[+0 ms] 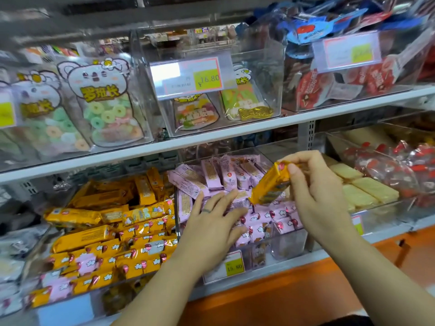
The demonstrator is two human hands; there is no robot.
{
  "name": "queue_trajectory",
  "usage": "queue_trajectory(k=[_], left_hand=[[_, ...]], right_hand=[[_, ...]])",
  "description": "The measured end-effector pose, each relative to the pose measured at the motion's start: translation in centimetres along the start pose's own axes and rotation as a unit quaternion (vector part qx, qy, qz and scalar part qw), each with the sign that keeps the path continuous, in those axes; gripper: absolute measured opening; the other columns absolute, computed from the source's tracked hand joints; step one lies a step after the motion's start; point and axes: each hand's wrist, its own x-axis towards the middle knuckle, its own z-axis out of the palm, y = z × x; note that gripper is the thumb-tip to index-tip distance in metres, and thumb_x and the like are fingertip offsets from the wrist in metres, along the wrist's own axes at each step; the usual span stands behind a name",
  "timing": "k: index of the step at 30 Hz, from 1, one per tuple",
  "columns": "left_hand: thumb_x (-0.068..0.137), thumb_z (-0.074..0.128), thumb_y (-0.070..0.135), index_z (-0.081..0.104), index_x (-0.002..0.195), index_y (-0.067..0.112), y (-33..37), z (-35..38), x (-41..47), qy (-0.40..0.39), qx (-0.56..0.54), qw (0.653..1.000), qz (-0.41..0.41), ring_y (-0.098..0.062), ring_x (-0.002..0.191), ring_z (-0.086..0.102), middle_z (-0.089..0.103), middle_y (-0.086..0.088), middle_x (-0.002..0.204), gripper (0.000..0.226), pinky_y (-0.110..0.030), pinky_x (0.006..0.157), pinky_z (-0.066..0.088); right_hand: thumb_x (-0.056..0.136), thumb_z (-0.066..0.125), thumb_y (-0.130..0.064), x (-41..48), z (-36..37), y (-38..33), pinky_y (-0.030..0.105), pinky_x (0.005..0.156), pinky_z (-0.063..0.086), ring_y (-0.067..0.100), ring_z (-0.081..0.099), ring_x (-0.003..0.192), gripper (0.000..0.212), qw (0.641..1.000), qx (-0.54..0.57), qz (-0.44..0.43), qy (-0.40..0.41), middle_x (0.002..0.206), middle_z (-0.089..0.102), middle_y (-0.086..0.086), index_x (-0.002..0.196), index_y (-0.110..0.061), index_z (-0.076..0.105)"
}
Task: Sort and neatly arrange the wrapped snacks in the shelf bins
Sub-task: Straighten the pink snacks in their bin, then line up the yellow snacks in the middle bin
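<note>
Orange wrapped snack bar (270,184), pinched only at its end by the right hand (315,187), may slip among pink wrapped snacks (211,175) beneath the flat left hand (211,224).

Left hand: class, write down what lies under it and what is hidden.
Under the left hand lie pink snacks in the middle bin. Those beneath the palm are covered, so their order cannot be told. The right hand holds an orange snack.
</note>
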Motion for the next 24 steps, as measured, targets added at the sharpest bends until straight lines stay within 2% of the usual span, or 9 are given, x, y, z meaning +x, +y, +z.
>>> queue_trajectory(k=[3, 6, 8, 11, 13, 16, 19, 22, 24], left_hand=[[0.091, 0.017, 0.055, 0.054, 0.125, 0.037, -0.4, -0.8, -0.4, 0.033, -0.047, 0.998, -0.003, -0.014, 0.136, 0.03, 0.036, 0.011, 0.145, 0.053, -0.036, 0.113, -0.005], [0.092, 0.031, 0.048, 0.067, 0.106, 0.032, -1.2, -1.6, -1.0, 0.074, -0.056, 0.996, -0.011, -0.017, 0.115, 0.051, 0.056, 0.007, 0.122, 0.042, -0.04, 0.112, 0.014], [0.092, 0.04, 0.043, 0.069, 0.099, 0.031, -2.2, -1.9, -1.7, 0.103, -0.072, 0.992, -0.032, -0.015, 0.109, 0.051, 0.057, 0.008, 0.114, 0.033, -0.044, 0.111, 0.025], [0.09, 0.041, 0.043, 0.069, 0.092, 0.031, -3.9, -2.5, -3.2, 0.146, -0.099, 0.982, -0.067, -0.009, 0.111, 0.044, 0.058, 0.01, 0.113, 0.03, -0.043, 0.109, 0.025], [0.088, 0.038, 0.043, 0.069, 0.087, 0.03, -5.2, -3.0, -4.4, 0.163, -0.1, 0.978, -0.085, -0.009, 0.108, 0.046, 0.059, 0.008, 0.112, 0.033, -0.042, 0.106, 0.031], [0.088, 0.035, 0.047, 0.07, 0.088, 0.029, -7.2, -3.5, -6.4, 0.165, -0.104, 0.973, -0.126, -0.015, 0.11, 0.053, 0.059, 0.008, 0.115, 0.039, -0.044, 0.106, 0.033], [0.086, 0.033, 0.05, 0.07, 0.088, 0.029, -9.3, -4.0, -8.7, 0.168, -0.106, 0.965, -0.174, -0.016, 0.112, 0.055, 0.059, 0.009, 0.117, 0.043, -0.053, 0.102, 0.037], [0.086, 0.036, 0.048, 0.07, 0.089, 0.029, -11.6, -4.1, -11.2, 0.173, -0.106, 0.958, -0.205, -0.015, 0.107, 0.057, 0.059, 0.013, 0.112, 0.039, -0.056, 0.095, 0.041], [0.085, 0.039, 0.046, 0.07, 0.09, 0.029, -13.1, -3.9, -12.9, 0.161, -0.096, 0.956, -0.225, -0.016, 0.103, 0.06, 0.061, 0.013, 0.11, 0.036, -0.056, 0.092, 0.043]], right_hand=[[0.097, 0.042, -0.019, -0.5, 1.2, -1.2, 0.015, 0.052, 0.045, 0.01, 0.063, 0.058, 0.011, 0.998, 0.06, -0.001, 0.002, 0.072, 0.061, -0.005, 0.097, -0.027, 0.049], [0.097, 0.04, -0.017, -1.2, 3.0, -2.4, 0.012, 0.054, 0.045, 0.006, 0.064, 0.061, 0.017, 0.994, 0.108, 0.012, -0.028, 0.072, 0.061, -0.006, 0.096, -0.032, 0.048], [0.096, 0.04, -0.014, -1.3, 3.9, -3.2, 0.01, 0.056, 0.045, 0.005, 0.064, 0.063, 0.019, 0.989, 0.144, 0.022, -0.033, 0.072, 0.061, -0.007, 0.094, -0.031, 0.047], [0.097, 0.04, -0.011, -1.4, 5.3, -4.3, 0.02, 0.062, 0.054, 0.005, 0.065, 0.065, 0.02, 0.976, 0.206, 0.043, -0.061, 0.079, 0.064, -0.013, 0.097, -0.03, 0.046], [0.098, 0.043, -0.017, -1.5, 6.6, -4.8, 0.032, 0.069, 0.057, 0.014, 0.066, 0.072, 0.018, 0.968, 0.223, 0.046, -0.107, 0.089, 0.062, -0.016, 0.105, -0.033, 0.047], [0.092, 0.048, -0.033, -1.7, 8.8, -5.4, 0.024, 0.078, 0.05, 0.012, 0.058, 0.091, 0.016, 0.974, 0.163, -0.023, -0.153, 0.099, 0.055, -0.012, 0.107, -0.032, 0.054], [0.087, 0.054, -0.029, -2.0, 11.4, -5.8, 0.011, 0.073, 0.04, 0.005, 0.053, 0.09, 0.011, 0.975, 0.114, -0.057, -0.184, 0.099, 0.054, -0.01, 0.097, -0.025, 0.058], [0.083, 0.06, -0.023, -2.4, 14.0, -6.1, 0.012, 0.075, 0.041, 0.003, 0.052, 0.09, 0.009, 0.969, 0.09, -0.079, -0.218, 0.098, 0.054, -0.01, 0.091, -0.026, 0.057], [0.083, 0.063, -0.02, -2.6, 15.5, -6.1, 0.021, 0.081, 0.043, 0.004, 0.052, 0.091, 0.01, 0.959, 0.061, -0.11, -0.253, 0.099, 0.055, -0.009, 0.09, -0.023, 0.058]])
